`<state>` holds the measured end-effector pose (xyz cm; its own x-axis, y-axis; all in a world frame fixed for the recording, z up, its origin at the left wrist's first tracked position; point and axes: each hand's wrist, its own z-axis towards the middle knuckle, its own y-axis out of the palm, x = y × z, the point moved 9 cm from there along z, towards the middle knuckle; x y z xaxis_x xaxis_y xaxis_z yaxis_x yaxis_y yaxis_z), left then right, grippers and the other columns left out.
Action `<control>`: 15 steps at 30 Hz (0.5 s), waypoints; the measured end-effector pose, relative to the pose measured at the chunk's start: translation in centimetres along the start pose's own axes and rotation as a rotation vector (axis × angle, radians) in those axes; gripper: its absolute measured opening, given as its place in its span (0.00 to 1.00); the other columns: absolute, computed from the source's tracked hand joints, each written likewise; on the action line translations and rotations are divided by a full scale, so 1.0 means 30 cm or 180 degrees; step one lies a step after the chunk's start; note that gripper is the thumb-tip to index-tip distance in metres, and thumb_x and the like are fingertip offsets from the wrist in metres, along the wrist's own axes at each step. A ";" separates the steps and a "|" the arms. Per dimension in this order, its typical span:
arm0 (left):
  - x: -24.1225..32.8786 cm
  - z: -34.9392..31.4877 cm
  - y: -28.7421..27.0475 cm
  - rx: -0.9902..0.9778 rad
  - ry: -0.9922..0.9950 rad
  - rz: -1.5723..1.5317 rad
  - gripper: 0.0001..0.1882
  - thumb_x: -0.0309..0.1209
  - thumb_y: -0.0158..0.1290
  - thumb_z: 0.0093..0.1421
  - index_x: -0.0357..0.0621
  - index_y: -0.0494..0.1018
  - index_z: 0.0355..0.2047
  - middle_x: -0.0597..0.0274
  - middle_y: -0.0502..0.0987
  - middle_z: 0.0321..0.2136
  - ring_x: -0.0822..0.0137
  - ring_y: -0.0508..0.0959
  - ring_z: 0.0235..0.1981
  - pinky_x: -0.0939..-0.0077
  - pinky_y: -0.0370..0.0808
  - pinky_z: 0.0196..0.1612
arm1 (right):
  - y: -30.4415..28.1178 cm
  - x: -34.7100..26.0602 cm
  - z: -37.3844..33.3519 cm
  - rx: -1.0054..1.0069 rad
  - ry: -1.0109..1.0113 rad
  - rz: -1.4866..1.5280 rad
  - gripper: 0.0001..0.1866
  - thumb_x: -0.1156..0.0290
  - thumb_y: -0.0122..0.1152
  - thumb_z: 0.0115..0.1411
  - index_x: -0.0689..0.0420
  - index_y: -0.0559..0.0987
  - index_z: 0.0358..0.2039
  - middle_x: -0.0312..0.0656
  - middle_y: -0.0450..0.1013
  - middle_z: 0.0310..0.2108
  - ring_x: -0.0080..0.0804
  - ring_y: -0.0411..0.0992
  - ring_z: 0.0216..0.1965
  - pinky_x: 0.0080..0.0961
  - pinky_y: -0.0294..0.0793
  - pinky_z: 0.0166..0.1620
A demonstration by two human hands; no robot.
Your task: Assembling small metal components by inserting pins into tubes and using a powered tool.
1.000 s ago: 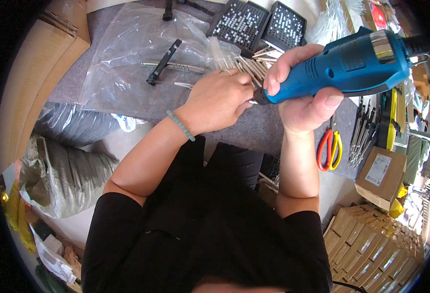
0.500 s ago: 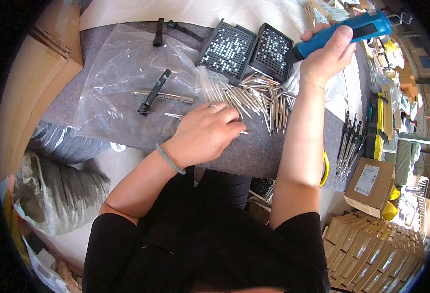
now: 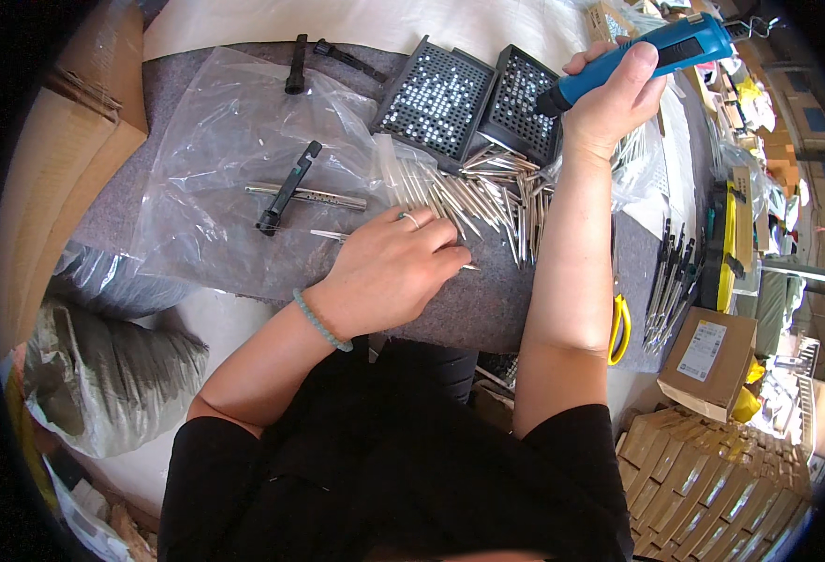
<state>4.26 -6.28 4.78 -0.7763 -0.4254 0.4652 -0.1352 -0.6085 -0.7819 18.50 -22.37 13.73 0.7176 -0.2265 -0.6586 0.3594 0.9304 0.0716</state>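
My right hand (image 3: 618, 98) is closed around the blue body of an electric screwdriver (image 3: 679, 51). Its black nose (image 3: 551, 101) points down-left over the right edge of a small black perforated tray (image 3: 527, 139) filled with shiny screws; whether it touches a screw I cannot tell. A larger tray (image 3: 422, 140) of screws stands beside it on the left. My left hand (image 3: 389, 262) rests low over the grey mat, fingers curled. Pointed prongs like tweezers (image 3: 326, 234) show left of it, and a metal end shows by the fingertips; the palm hides the middle. Thin metal rods (image 3: 525, 215) lie heaped beyond.
A black tool (image 3: 289, 187) lies across a metal bar (image 3: 337, 199) on clear plastic (image 3: 206, 178). Two more black pieces (image 3: 296, 66) lie farther back. Yellow-handled scissors (image 3: 618, 332), slim black-and-silver tools (image 3: 675, 281) and a cardboard box (image 3: 698, 361) are at right; a large carton (image 3: 75, 169) at left.
The electric screwdriver in my right hand has moved slightly left, its nose now farther over the small tray. The left hand keeps its curled pose. The whole view has shifted a little.
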 end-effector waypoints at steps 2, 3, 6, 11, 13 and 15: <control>0.001 0.000 0.000 -0.0019 0.0000 -0.0004 0.09 0.30 0.57 0.48 0.45 0.76 0.31 0.66 0.71 0.28 0.64 0.71 0.32 0.72 0.70 0.36 | -0.004 0.001 -0.001 0.0025 0.0015 0.0125 0.23 0.49 0.52 0.58 0.59 0.64 0.33 0.41 0.67 0.16 0.27 0.67 0.13 0.20 0.66 0.17; 0.002 -0.001 0.001 -0.0040 -0.0007 -0.0008 0.09 0.30 0.57 0.48 0.45 0.76 0.31 0.65 0.71 0.28 0.64 0.71 0.32 0.72 0.70 0.36 | -0.005 -0.001 -0.002 0.0048 0.0037 0.0252 0.21 0.52 0.54 0.59 0.59 0.65 0.33 0.39 0.67 0.15 0.25 0.67 0.13 0.19 0.66 0.17; 0.000 -0.008 0.000 0.0010 -0.0091 -0.0061 0.09 0.31 0.58 0.48 0.45 0.76 0.32 0.65 0.72 0.29 0.64 0.72 0.34 0.71 0.70 0.37 | 0.013 -0.037 0.000 -0.0020 -0.0056 -0.0015 0.26 0.46 0.49 0.59 0.60 0.64 0.31 0.44 0.67 0.16 0.29 0.67 0.13 0.22 0.66 0.17; 0.007 -0.021 -0.073 0.0750 -0.0217 -0.0061 0.14 0.32 0.61 0.46 0.45 0.75 0.34 0.63 0.74 0.32 0.63 0.74 0.33 0.72 0.72 0.33 | 0.003 -0.103 0.000 0.0209 0.0444 0.0234 0.32 0.39 0.50 0.55 0.62 0.65 0.35 0.45 0.67 0.19 0.32 0.66 0.16 0.25 0.66 0.19; 0.004 -0.026 -0.101 0.1147 -0.0252 0.0111 0.15 0.32 0.62 0.46 0.45 0.75 0.35 0.62 0.74 0.32 0.63 0.75 0.32 0.72 0.72 0.32 | 0.025 -0.152 -0.026 0.0048 0.0709 0.0517 0.35 0.35 0.49 0.54 0.62 0.66 0.36 0.45 0.67 0.20 0.33 0.66 0.16 0.26 0.67 0.20; -0.028 -0.036 -0.150 0.1776 -0.0514 0.0194 0.18 0.32 0.63 0.44 0.44 0.75 0.37 0.60 0.74 0.32 0.61 0.76 0.29 0.73 0.72 0.29 | 0.057 -0.218 -0.054 -0.0158 0.0720 0.0608 0.36 0.34 0.49 0.53 0.61 0.66 0.36 0.45 0.67 0.21 0.33 0.66 0.17 0.26 0.67 0.21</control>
<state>4.87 -2.46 7.47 -0.6627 -0.5409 0.5178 0.2857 -0.8219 -0.4929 13.46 -18.84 16.95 0.6163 0.0188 -0.7873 0.1971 0.9642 0.1773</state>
